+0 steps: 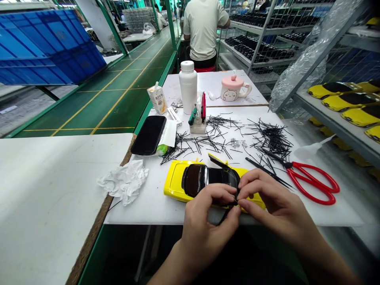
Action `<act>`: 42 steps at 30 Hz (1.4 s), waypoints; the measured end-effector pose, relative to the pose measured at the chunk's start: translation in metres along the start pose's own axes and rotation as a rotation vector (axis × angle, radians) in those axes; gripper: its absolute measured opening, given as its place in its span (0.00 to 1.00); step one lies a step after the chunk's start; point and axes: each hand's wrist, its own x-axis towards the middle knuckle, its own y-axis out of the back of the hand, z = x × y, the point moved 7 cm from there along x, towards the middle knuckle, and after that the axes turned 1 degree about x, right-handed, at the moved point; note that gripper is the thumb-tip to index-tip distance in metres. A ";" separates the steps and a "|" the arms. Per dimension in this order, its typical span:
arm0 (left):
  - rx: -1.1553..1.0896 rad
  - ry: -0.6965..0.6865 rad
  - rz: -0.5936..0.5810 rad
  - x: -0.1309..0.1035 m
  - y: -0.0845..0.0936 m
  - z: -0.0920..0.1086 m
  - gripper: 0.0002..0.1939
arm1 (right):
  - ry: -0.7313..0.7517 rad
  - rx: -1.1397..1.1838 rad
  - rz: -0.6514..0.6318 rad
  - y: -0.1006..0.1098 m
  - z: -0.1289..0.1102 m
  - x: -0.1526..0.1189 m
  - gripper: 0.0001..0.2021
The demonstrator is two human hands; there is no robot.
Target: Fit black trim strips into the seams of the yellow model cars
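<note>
Yellow, glossy model car (175, 180) lies by the white table's (154, 209) near edge; left hand (208, 221) and right hand (276, 202) nearly close fingertips at a small black piece (234, 202), grip unclear; steadiness seems needed.

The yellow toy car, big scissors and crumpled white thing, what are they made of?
Yellow toy car: shiny painted metal or hard plastic; reflections show gloss, but can't settle which.
Scissors: smooth red handles, probably plastic or plastic-coated, because they shine softly; thin dark blades, likely metal.
Crumpled white thing: soft, dull paper, probably tissue, from its thin creases.
</note>
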 end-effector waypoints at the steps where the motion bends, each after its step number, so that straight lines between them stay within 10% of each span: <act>1: 0.001 -0.013 -0.002 0.000 0.000 0.001 0.11 | 0.010 -0.007 -0.001 0.000 -0.001 0.000 0.05; 42: 0.227 -0.031 -0.042 -0.003 0.009 0.003 0.17 | 0.208 -0.187 -0.109 -0.016 -0.010 -0.005 0.07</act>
